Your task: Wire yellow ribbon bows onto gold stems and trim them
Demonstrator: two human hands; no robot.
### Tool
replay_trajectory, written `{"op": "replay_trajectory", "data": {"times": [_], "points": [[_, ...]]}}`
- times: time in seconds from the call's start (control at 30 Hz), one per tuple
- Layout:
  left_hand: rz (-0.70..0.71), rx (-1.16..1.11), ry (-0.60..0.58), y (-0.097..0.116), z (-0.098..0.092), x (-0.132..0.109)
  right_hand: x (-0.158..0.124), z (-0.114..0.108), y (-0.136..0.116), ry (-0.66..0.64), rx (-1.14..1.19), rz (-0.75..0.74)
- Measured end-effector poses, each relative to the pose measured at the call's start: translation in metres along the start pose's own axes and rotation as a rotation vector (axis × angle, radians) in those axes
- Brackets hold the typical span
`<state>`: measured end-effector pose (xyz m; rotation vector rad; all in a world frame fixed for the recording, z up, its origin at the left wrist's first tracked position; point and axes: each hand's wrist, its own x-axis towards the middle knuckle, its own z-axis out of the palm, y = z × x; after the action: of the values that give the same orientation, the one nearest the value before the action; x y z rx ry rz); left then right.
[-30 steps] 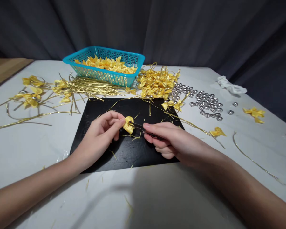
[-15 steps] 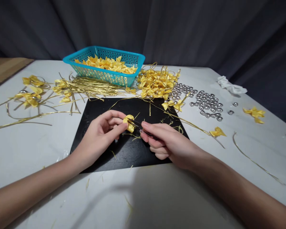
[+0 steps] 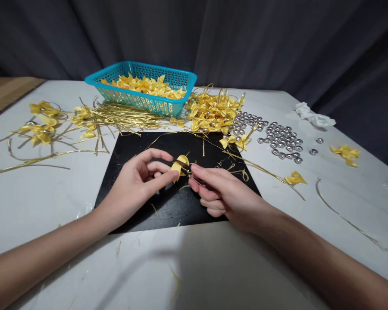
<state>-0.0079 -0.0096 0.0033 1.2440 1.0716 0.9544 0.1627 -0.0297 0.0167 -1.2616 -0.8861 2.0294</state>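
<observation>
Between the thumb and index finger of my left hand (image 3: 145,174) is a small piece of folded yellow satin ribbon (image 3: 178,168). My right hand (image 3: 224,189) is closed around slim dark tweezers (image 3: 185,168), whose two thin arms point left and lie against the ribbon. Exactly how the tips meet the ribbon is too small to tell. Both hands are over a black mat (image 3: 181,211), where gold thread scraps (image 3: 242,172) are scattered.
Behind the mat stands a blue basket (image 3: 139,101) of yellow ribbon pieces. Gold cords (image 3: 126,117) lie before it, with a heap of yellow bows (image 3: 210,112) alongside. Silver beads (image 3: 283,140) spread rightward. A crumpled white tissue (image 3: 313,115) and loose bows (image 3: 40,131) lie farther out.
The ribbon piece has shifted slightly right and turned, showing a broader face. The tweezers' arms now appear farther apart, and my left fingertips have moved a little right.
</observation>
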Motion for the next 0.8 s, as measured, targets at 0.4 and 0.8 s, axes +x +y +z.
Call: {"op": "replay_trajectory", "data": {"times": [0.4, 0.8], "points": [[0.02, 0.086, 0.027, -0.0009, -0.0009, -0.0005, 0.0027, 0.0003, 0.0006, 0.011, 0.032, -0.004], [0.004, 0.145, 0.076, 0.0, 0.0, 0.0003, 0.0036, -0.0005, 0.0016, 0.01, 0.014, -0.02]]}}
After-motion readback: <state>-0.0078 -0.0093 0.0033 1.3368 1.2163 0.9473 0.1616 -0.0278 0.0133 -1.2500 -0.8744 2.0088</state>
